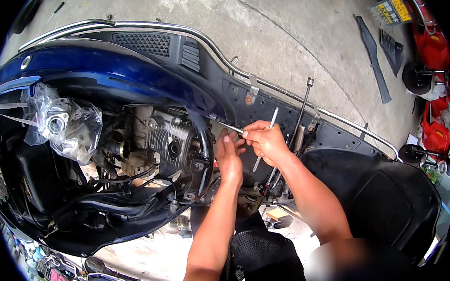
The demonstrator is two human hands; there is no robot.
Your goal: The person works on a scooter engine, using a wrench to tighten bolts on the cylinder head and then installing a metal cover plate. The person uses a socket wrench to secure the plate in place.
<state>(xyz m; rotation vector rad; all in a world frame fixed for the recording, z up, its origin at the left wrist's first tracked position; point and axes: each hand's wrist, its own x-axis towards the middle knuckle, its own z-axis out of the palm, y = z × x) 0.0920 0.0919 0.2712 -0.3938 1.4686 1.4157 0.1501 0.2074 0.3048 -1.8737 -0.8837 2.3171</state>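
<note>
Fingers of the right hand (pixel 267 142) pinch a slim T-handled metal tool (pixel 274 117) firmly, its shaft aimed toward ten o'clock. At eight o'clock from there the left hand (pixel 229 156) sits beside the shaft, fingers half curled — whether they grip anything, I cannot tell. Beyond, at nine o'clock, lie a finned engine cylinder (pixel 171 141), then a plastic-wrapped metal part (pixel 56 124); far off, at two o'clock — red bodywork (pixel 436 49).

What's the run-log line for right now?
right hand: holding T-handled tool | left hand: beside tool shaft, contact unclear | blue scooter: engine exposed
</note>
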